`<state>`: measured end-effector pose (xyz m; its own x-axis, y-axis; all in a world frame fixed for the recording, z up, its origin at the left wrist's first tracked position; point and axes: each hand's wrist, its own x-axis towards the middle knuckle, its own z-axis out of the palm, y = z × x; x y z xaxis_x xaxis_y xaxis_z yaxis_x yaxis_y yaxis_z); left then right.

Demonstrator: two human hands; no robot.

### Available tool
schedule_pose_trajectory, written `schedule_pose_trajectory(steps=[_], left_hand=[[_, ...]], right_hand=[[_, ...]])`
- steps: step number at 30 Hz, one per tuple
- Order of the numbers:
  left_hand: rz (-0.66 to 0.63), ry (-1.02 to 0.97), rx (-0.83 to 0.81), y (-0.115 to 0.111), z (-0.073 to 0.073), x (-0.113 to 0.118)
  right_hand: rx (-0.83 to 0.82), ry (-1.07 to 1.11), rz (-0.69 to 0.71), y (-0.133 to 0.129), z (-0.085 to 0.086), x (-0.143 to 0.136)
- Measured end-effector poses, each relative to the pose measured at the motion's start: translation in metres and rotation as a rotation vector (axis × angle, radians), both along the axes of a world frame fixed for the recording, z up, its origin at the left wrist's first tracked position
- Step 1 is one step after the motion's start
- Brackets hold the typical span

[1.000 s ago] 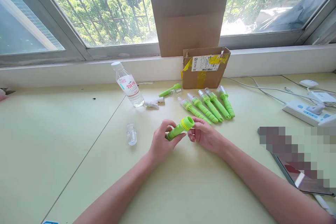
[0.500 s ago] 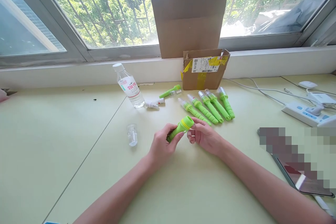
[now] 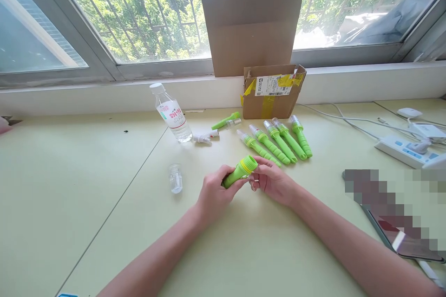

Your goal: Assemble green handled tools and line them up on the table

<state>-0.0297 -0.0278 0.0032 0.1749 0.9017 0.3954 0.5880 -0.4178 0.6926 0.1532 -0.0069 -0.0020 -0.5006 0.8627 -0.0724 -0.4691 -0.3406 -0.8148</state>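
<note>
Grips a green tube (image 3: 234, 177) in the left hand (image 3: 216, 189), with the right hand (image 3: 273, 178) at its threaded end. Shows a clear cap (image 3: 176, 180) to the left and five clear-topped green sticks (image 3: 281, 144) beyond.

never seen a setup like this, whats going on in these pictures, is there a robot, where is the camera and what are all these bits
There's no robot here: you're seeing a person's two bare hands. Every picture comes from a camera worn on their head, looking forward and down.

The left hand holds a green tube with a yellow ring near its open, threaded end. The right hand is beside that end; whether its fingers hold anything is hard to see.

On the pale table, a clear cap sits to the left. Farther back are five green tubes with clear tops, a bottle, some white pieces and a cardboard box. Off to the right is a power strip.
</note>
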Motion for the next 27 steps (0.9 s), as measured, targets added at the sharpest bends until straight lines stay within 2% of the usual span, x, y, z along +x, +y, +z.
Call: schedule_pose_trajectory(steps=[9, 15, 27], left_hand=[[-0.044, 0.061, 0.024, -0.002, -0.001, -0.002], [-0.120, 0.102, 0.020, 0.000, -0.004, -0.005], [-0.270, -0.051, -0.314, -0.001, 0.019, -0.005]], right_hand=[[-0.008, -0.012, -0.001, -0.001, 0.002, 0.001], [-0.020, -0.022, -0.009, -0.002, 0.002, 0.001], [-0.021, 0.000, -0.023, -0.001, -0.001, 0.001]])
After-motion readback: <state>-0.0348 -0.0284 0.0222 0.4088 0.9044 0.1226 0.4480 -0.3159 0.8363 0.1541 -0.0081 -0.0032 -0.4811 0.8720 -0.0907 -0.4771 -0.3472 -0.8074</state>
